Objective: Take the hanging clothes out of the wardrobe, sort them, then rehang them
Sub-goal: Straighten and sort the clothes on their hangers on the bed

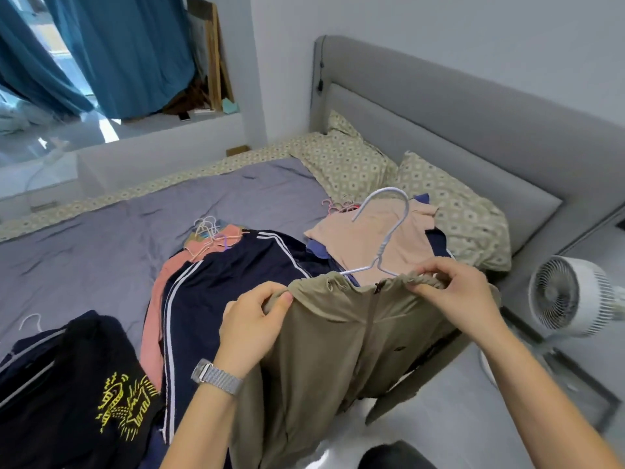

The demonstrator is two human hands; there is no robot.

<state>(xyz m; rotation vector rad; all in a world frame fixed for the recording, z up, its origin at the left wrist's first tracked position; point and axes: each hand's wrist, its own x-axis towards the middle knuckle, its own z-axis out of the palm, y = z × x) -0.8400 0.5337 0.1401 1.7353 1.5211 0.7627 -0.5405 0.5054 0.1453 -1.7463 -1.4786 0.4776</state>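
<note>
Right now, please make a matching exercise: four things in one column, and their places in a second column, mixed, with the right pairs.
Things:
1. khaki garment
2. white fan
3. black garment with yellow print
4. patterned pillow

Places:
A. on the floor beside the bed
B. against the grey headboard
C. held up by the left hand and right hand
D. on the bed, at the lower left

Pairs: 1-C, 2-A, 3-D, 4-B

Soft daylight, window glare, wide-angle edge distortion

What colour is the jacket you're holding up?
Khaki-olive. The jacket shows best in the head view, gripped by the left hand and right hand.
</note>
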